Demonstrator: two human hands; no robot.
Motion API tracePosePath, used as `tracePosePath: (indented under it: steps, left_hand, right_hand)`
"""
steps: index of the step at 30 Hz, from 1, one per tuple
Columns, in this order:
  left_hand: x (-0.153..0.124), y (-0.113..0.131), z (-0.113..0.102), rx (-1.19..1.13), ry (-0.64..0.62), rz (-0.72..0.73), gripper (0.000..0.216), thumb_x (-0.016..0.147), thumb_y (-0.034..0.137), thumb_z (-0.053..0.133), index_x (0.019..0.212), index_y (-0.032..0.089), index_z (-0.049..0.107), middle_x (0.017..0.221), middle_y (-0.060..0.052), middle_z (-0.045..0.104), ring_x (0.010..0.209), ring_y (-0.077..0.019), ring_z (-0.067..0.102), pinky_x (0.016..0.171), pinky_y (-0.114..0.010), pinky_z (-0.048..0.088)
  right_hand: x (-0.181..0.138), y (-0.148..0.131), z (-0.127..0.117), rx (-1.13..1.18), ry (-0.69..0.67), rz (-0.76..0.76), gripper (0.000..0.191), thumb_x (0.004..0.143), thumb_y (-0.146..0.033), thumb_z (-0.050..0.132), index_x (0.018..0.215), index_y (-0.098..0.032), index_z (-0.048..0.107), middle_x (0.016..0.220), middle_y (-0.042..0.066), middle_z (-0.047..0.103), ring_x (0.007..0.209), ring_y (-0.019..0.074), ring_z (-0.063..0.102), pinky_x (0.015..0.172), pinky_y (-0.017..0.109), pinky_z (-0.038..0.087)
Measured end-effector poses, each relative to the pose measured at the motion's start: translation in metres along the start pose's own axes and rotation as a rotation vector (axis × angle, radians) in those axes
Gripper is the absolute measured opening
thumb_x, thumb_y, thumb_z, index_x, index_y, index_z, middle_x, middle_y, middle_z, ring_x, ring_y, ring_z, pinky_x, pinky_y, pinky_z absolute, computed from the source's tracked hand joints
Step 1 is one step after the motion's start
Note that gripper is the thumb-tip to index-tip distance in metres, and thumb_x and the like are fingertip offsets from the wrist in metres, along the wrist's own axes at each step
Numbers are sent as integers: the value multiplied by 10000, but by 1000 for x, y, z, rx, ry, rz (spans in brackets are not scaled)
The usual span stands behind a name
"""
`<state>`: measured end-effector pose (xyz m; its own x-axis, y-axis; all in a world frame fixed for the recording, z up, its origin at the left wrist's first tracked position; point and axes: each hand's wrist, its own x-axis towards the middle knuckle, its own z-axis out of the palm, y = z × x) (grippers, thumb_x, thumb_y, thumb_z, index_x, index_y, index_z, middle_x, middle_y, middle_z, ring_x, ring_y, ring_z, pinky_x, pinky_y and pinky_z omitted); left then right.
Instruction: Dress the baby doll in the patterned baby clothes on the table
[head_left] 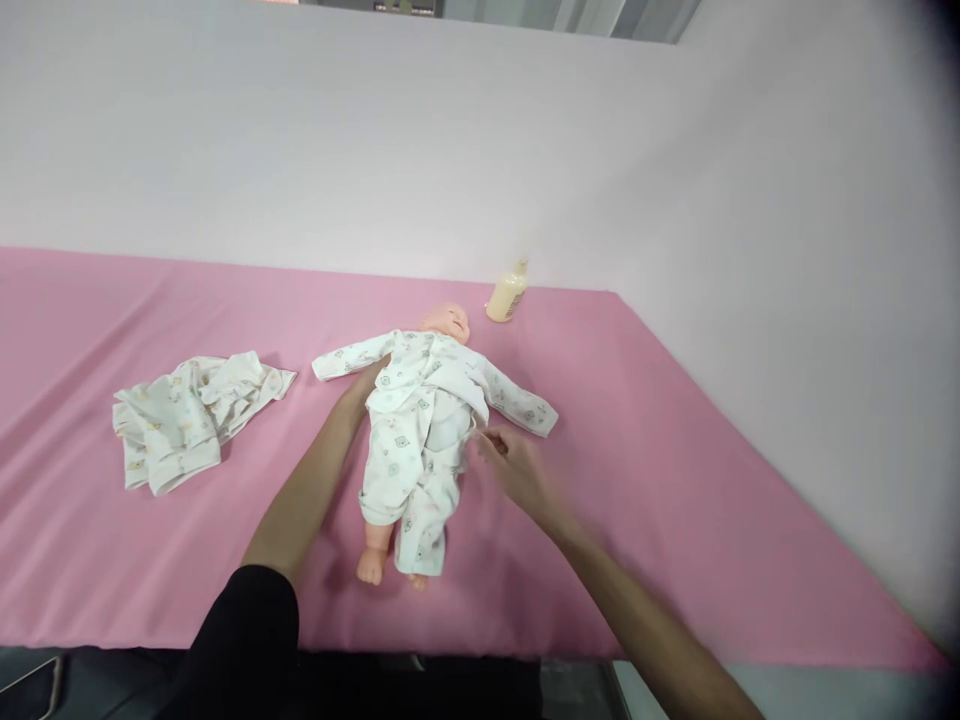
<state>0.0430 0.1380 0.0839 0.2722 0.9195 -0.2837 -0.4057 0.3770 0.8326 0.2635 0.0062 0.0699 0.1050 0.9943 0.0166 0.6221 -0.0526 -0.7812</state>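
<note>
A baby doll [448,322] lies on its back, head away from me. It wears a white printed long-sleeved top [416,360] and matching baby trousers [394,440]. A white patch like a diaper [448,422] shows between top and trousers, on the right side. My left hand [377,374] reaches under the top at the doll's left-hand side in the picture, its fingers hidden by the cloth. At the right hip, my right hand [517,468] has its fingers pinched at the trousers' waist edge, slightly blurred. One bare foot shows fully; trouser cloth partly covers the other.
A crumpled white printed garment [191,415] lies to the left. Beyond the doll's head stands a pale yellow pump bottle [506,293]. A pink cover [637,480] spreads over the table, bordered by white walls behind and at the right.
</note>
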Motion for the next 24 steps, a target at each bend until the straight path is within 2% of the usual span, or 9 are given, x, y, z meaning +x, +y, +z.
tracePosePath:
  steps: [3, 5, 7, 8, 11, 13, 16, 21, 24]
  left_hand:
    - [0, 4, -4, 134, 44, -18, 353, 940, 372, 585, 1178, 111, 598, 1154, -95, 632, 994, -211, 626, 862, -395, 528]
    - [-6, 8, -9, 301, 109, -14, 371, 921, 419, 593, 1127, 112, 616, 1106, -103, 659, 974, -212, 628, 851, -357, 512]
    - [-19, 10, -15, 528, 209, 34, 423, 895, 470, 598, 1147, 130, 602, 1142, -113, 653, 1007, -224, 616, 853, -333, 490]
    - [-29, 11, -18, 643, 261, 83, 455, 884, 484, 601, 1187, 145, 578, 1203, -119, 625, 1046, -230, 602, 866, -332, 479]
    - [-62, 5, -16, 1088, 401, 372, 498, 882, 501, 573, 1259, 181, 514, 1343, -140, 502, 1158, -253, 542, 911, -361, 459]
    - [-83, -4, -9, 1297, 383, 502, 450, 894, 508, 548, 1212, 189, 525, 1288, -130, 515, 1171, -263, 525, 938, -385, 451]
    - [-100, -20, 5, 1499, 268, 515, 428, 896, 531, 552, 1151, 189, 521, 1176, -113, 554, 1096, -261, 557, 886, -378, 476]
    - [-102, -33, 12, 1717, 324, 498, 410, 887, 455, 610, 1147, 167, 476, 1133, -115, 530, 999, -253, 605, 754, -337, 494]
    - [-103, -35, 11, 1788, 334, 482, 299, 932, 397, 553, 1116, 178, 468, 1115, -103, 526, 920, -230, 629, 677, -309, 479]
  right_hand:
    - [13, 4, 0, 128, -131, 67, 420, 886, -535, 511, 661, -189, 588, 662, 27, 629, 599, 162, 558, 559, 289, 396]
    - [19, 2, 3, 228, -163, 83, 412, 872, -543, 522, 656, -194, 559, 655, 22, 622, 576, 150, 545, 545, 280, 392]
    - [23, 1, 6, 306, -157, 95, 372, 872, -515, 516, 670, -202, 522, 620, 7, 593, 543, 140, 521, 529, 274, 384]
    - [25, 0, 7, 328, -138, 96, 338, 874, -481, 508, 676, -208, 504, 604, -1, 576, 534, 139, 510, 525, 273, 379]
    - [30, -1, 11, 316, 2, 75, 246, 865, -367, 483, 670, -223, 442, 595, -16, 533, 557, 142, 488, 541, 272, 365]
    - [33, -5, 13, 267, 122, 25, 225, 858, -318, 466, 661, -229, 406, 618, -20, 504, 591, 147, 466, 566, 277, 353]
    - [38, -15, 16, 203, 237, -89, 188, 870, -289, 426, 692, -233, 401, 659, -20, 481, 638, 161, 452, 610, 289, 350]
    - [41, -25, 22, 120, 301, -285, 132, 873, -265, 410, 750, -221, 429, 797, 14, 538, 738, 176, 491, 694, 303, 377]
    - [41, -20, 25, 65, 289, -303, 135, 876, -272, 423, 755, -216, 446, 858, 23, 558, 769, 176, 506, 713, 306, 383]
